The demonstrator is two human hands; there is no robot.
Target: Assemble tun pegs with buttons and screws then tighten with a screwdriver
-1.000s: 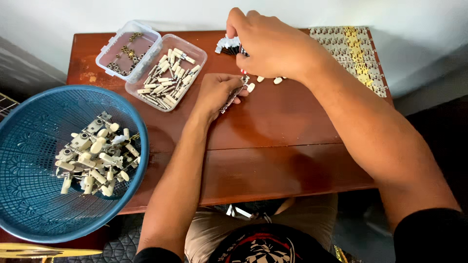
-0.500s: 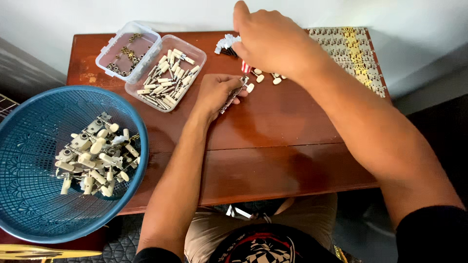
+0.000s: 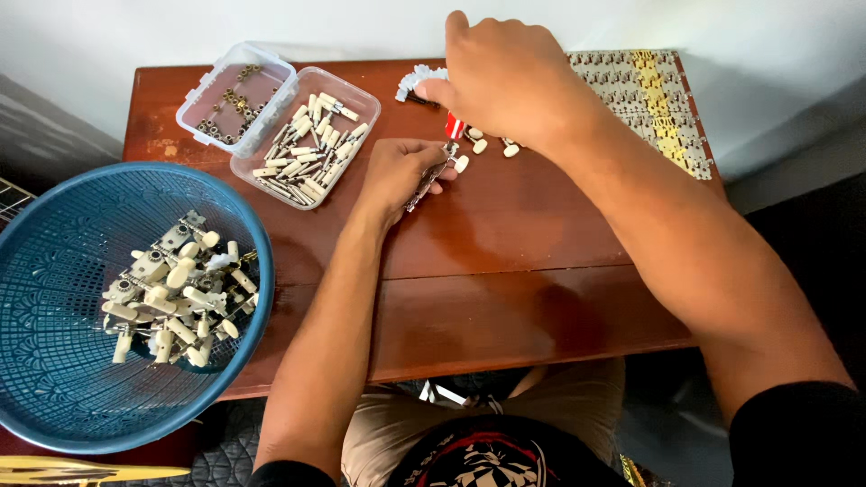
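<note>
My left hand (image 3: 395, 173) rests on the brown wooden table (image 3: 505, 261) and grips a small metal tuner part (image 3: 424, 188) with a cream knob at its end. My right hand (image 3: 510, 81) hovers just above and behind it, fingers closed on a small red-handled screwdriver (image 3: 454, 126) that points down at that part. A few loose cream knobs (image 3: 492, 144) lie beside the tool. A little heap of white pieces (image 3: 417, 79) sits by my right thumb.
A blue mesh basket (image 3: 54, 298) holding several cream-knobbed tuner pieces (image 3: 171, 302) stands at the left edge. Two clear tubs sit at the back left, one with small brass rings (image 3: 234, 90), one with cream pegs (image 3: 311, 140). Rows of metal plates (image 3: 649, 90) lie at the back right.
My right hand has shifted slightly left and lifted, so the red handle of the screwdriver now shows above the part. My left hand has stayed where it was.
</note>
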